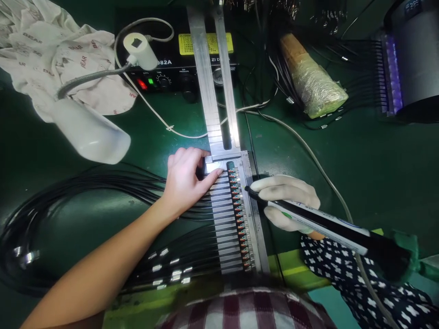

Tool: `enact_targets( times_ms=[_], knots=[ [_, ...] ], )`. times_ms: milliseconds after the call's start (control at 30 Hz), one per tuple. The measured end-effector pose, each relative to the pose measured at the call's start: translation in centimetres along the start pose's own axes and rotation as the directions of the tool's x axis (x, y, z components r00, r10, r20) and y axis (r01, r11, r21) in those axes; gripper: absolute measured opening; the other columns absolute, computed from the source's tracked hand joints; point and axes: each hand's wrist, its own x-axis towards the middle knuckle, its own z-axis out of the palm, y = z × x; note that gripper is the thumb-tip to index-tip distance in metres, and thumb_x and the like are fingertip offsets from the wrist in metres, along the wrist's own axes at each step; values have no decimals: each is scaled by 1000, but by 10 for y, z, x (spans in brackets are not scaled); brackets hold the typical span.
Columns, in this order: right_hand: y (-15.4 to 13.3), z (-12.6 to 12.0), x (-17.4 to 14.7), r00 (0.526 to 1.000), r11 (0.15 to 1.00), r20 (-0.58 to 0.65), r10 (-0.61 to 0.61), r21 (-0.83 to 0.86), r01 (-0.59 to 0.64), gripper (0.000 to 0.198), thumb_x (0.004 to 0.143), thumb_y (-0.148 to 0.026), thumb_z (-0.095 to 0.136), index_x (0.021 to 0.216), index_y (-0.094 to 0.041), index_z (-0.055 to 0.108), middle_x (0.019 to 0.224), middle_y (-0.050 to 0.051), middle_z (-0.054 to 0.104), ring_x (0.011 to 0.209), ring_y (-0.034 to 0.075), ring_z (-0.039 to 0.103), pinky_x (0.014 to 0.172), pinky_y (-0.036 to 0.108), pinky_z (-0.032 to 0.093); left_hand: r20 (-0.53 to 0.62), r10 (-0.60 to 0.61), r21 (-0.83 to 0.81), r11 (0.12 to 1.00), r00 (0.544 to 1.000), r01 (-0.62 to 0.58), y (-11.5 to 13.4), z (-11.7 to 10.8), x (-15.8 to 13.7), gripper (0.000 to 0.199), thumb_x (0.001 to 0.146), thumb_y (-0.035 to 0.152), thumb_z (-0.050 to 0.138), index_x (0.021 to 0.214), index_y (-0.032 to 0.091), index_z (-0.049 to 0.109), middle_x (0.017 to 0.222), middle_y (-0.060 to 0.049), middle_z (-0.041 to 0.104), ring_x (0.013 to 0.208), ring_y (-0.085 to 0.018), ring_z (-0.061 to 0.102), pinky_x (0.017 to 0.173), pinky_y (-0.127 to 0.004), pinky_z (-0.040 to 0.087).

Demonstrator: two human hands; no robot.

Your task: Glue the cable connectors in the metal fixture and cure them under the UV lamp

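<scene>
The jig (258, 242) lies at the centre of the bench (291, 141), with cables (113, 180) laid side by side across it, their stripped, coloured ends (243, 224) lined up along its 3 o'clock side. From the 10 o'clock side the bare left hand (183, 183) reaches over the jig's upper end, thumb laid on the metal and partly spread from the curled fingers; whether it grips or only rests, I cannot tell. At 3 o'clock the gloved right hand (291, 198) is closed round a black-and-white tool (320, 222), its dark tip pointing to 9 o'clock, at or just above the jig's edge; contact is unclear. The cables loop away toward 9 o'clock. A slotted bar (199, 50) runs from the jig to 12 o'clock, passing in front of a black box (174, 84). Printed cloth (65, 59) lies toward 10 o'clock, a wrapped bundle (317, 84) at 1.
</scene>
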Motion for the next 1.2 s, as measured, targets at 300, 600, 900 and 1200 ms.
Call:
enact_targets(
  times_ms=[300, 600, 900, 1200],
  knots=[
    [4, 4, -1, 1000, 1000, 12, 6, -2, -6, 21, 80, -17, 68, 101, -19, 67, 99, 9, 75, 85, 19, 74, 71, 31, 64, 7, -12, 1, 1000, 1000, 12, 1, -1, 0, 33, 86, 51, 60, 97, 20, 56, 82, -2, 56, 82, -22, 49, 77, -36, 33],
    [6, 4, -2, 1000, 1000, 17, -25, -13, 25, 21, 79, -18, 67, 100, -21, 67, 96, 6, 75, 81, 18, 74, 66, 29, 64, 26, -33, 28, 999, 999, 33, 2, -2, 1, 34, 87, 52, 59, 99, 21, 57, 84, -3, 58, 84, -23, 50, 78, -36, 34],
    [7, 4, -5, 999, 999, 3, -34, 17, 34, 22, 77, -15, 70, 99, -16, 69, 94, 10, 75, 81, 19, 74, 68, 30, 64, -5, 7, 10, 1000, 1000, -7, 1, -1, 0, 32, 87, 51, 60, 98, 21, 57, 83, -2, 57, 82, -22, 50, 76, -36, 34],
    [7, 2, -2, 1000, 999, 29, 1, 39, -3, 22, 79, -16, 70, 101, -18, 68, 97, 9, 75, 84, 19, 73, 71, 31, 64, 3, -5, 18, 1000, 1000, 5, 2, -1, 0, 33, 87, 52, 60, 97, 21, 57, 82, -2, 56, 82, -22, 50, 76, -36, 34]
  ],
)
